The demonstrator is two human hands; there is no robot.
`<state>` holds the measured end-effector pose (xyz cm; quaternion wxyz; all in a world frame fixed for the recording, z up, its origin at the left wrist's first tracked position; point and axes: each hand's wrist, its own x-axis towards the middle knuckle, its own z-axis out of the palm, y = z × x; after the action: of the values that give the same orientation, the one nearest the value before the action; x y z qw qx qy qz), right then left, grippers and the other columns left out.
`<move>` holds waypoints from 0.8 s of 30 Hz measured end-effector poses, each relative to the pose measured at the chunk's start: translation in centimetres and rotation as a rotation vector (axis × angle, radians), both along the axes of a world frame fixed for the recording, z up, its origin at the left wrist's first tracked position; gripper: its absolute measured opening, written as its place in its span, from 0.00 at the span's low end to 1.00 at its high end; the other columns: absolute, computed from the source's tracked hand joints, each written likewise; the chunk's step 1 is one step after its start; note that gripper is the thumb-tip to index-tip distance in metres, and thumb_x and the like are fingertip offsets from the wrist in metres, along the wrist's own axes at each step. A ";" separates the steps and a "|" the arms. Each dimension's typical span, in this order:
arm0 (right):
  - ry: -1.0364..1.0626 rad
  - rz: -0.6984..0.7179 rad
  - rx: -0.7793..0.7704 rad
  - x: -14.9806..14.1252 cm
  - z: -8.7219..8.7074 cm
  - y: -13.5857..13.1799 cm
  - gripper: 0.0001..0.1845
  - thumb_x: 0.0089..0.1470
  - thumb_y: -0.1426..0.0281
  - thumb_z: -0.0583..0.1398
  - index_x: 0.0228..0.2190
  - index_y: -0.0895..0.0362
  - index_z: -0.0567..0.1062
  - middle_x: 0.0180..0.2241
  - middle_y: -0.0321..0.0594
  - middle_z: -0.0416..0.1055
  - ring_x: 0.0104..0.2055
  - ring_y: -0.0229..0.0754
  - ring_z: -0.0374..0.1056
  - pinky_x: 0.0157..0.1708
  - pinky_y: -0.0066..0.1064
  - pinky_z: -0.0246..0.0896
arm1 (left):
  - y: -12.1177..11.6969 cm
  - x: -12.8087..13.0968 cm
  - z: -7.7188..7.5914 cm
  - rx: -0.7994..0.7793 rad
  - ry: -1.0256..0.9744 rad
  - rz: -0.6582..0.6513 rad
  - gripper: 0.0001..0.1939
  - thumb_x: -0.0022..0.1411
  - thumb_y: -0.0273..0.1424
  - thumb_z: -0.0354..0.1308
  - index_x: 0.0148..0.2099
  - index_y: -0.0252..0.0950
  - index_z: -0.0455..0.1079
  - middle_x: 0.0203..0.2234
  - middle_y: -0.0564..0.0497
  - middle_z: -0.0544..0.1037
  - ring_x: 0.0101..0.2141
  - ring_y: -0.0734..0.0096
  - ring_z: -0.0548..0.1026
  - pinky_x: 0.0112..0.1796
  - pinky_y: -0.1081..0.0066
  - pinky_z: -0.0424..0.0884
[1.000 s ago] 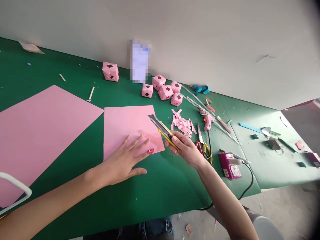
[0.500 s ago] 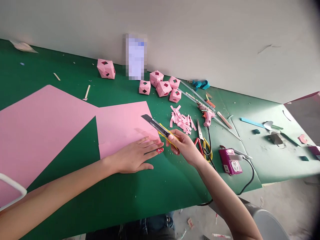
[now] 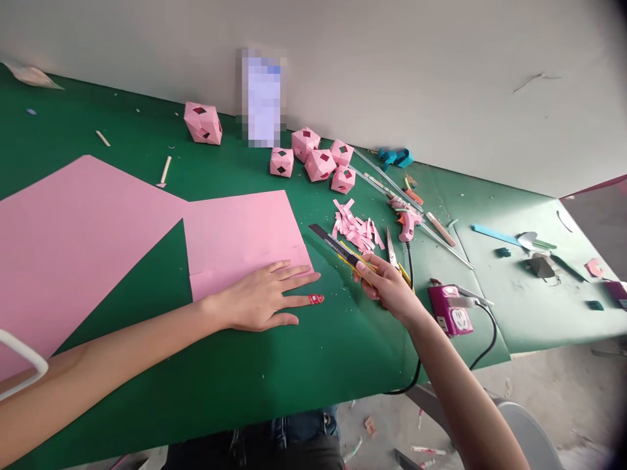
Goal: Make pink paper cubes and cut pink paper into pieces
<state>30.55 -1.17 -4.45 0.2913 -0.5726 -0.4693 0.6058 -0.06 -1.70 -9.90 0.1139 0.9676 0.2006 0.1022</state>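
Observation:
My left hand (image 3: pixel 267 297) lies flat with its fingers spread over the lower right edge of a pink paper sheet (image 3: pixel 240 232). A red decorated nail or wrap shows on one fingertip. In my right hand (image 3: pixel 385 284) is a yellow and black utility knife (image 3: pixel 343 250), its dark blade pointing up and left. The knife is held above the green table, to the right of the sheet and apart from it. A larger pink sheet (image 3: pixel 88 248) spreads to the left, meeting the smaller one near its top left corner.
Pink folded paper shapes (image 3: pixel 321 165) stand at the back. Pink strips (image 3: pixel 356 228) lie piled beside a pink glue gun (image 3: pixel 407 222). Scissors (image 3: pixel 390 248), partly hidden, and a purple power socket (image 3: pixel 450 310) sit at the right. A blurred panel (image 3: pixel 264 101) leans on the wall.
My right hand has moved right with the utility knife, away from the sheet's edge. My left hand stays on the sheet, its fingers spread a little wider. The view has shifted slightly.

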 end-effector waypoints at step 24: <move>-0.353 0.035 0.027 0.8 0.1 1.9 0.28 0.50 0.43 0.70 0.38 0.54 0.76 0.31 0.35 0.73 0.17 0.28 0.60 0.14 0.23 0.43 | -0.2 -0.1 0.1 0.043 -0.204 0.054 0.32 0.76 0.45 0.52 0.72 0.32 0.61 0.71 0.34 0.63 0.71 0.45 0.61 0.70 0.47 0.59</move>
<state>31.33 0.77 -4.36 0.2012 -0.6579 -0.5312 0.4945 -0.14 -1.88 -9.83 0.1100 0.9487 0.2115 0.2075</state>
